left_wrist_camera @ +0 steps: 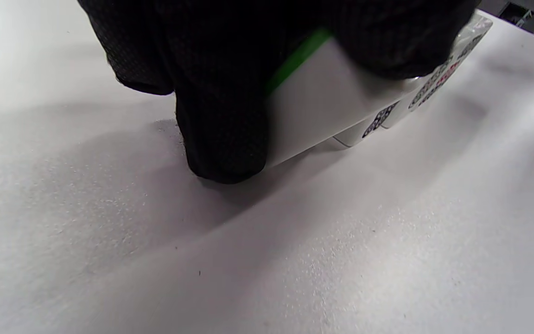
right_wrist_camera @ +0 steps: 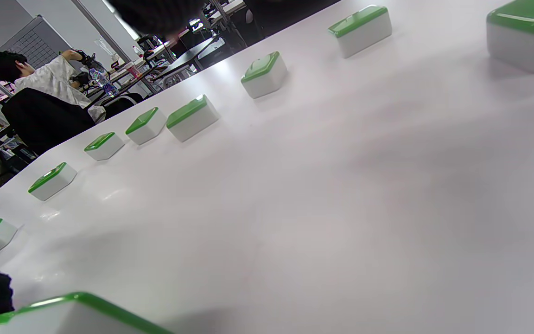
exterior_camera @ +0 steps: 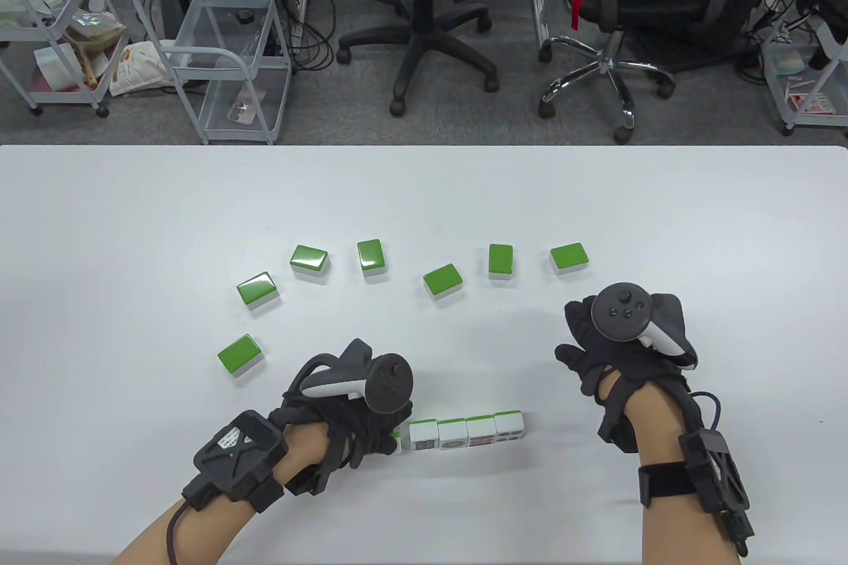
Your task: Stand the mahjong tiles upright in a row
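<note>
Gripping a white tile with a green back (left_wrist_camera: 322, 93), the left hand (exterior_camera: 361, 409) sits at the lower middle of the table view, fingers (left_wrist_camera: 220, 116) wrapped around the tile at the left end of the standing row (exterior_camera: 466, 434). That row holds four upright tiles side by side, touching, faces toward the bottom edge, with the held tile just beside the leftmost. The right hand (exterior_camera: 623, 340) rests at the right of the frame, well apart from the row, holding nothing; whether its fingers are spread or curled I cannot tell. Seven green-backed tiles (exterior_camera: 442, 280) lie face down in a loose arc across the middle of the white table (exterior_camera: 132, 207), apart from each other.
</note>
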Tool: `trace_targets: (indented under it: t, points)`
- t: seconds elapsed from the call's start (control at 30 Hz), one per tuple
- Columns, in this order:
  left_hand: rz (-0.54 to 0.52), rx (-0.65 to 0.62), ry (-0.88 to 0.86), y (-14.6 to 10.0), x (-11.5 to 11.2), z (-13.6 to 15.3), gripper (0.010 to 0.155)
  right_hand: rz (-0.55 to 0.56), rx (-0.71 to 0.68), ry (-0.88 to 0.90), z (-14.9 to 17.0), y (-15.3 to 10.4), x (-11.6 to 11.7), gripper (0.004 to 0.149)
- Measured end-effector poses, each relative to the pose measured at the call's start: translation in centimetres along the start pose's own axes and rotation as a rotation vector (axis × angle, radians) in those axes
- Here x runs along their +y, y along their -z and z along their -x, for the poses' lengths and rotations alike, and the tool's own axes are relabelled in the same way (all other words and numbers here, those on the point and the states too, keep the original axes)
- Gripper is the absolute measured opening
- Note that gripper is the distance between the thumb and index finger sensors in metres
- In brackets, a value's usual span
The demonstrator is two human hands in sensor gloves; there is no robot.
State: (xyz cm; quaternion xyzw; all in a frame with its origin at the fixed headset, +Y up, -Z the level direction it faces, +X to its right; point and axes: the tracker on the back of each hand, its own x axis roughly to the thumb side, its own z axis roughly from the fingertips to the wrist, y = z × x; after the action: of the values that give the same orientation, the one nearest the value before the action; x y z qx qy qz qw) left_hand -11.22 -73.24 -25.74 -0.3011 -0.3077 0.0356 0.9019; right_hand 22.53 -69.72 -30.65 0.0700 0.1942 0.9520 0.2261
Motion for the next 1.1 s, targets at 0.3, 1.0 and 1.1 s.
trace_targets:
  t: [0.3,1.0,1.1]
  points:
    - [-0.054,-0.004,-0.104,0.7,0.0,0.8,0.074,-0.01,0.012,-0.003,0.0,0.0,0.0,0.077]
    - [-0.272,0.703,0.258,-8.5,4.0,13.9,0.08,0.019,-0.003,-0.022,-0.1,0.1,0.0,0.078]
    - [-0.286,0.781,0.184,-8.3,2.4,15.8,0.084,0.02,-0.005,-0.024,-0.2,0.1,0.1,0.078]
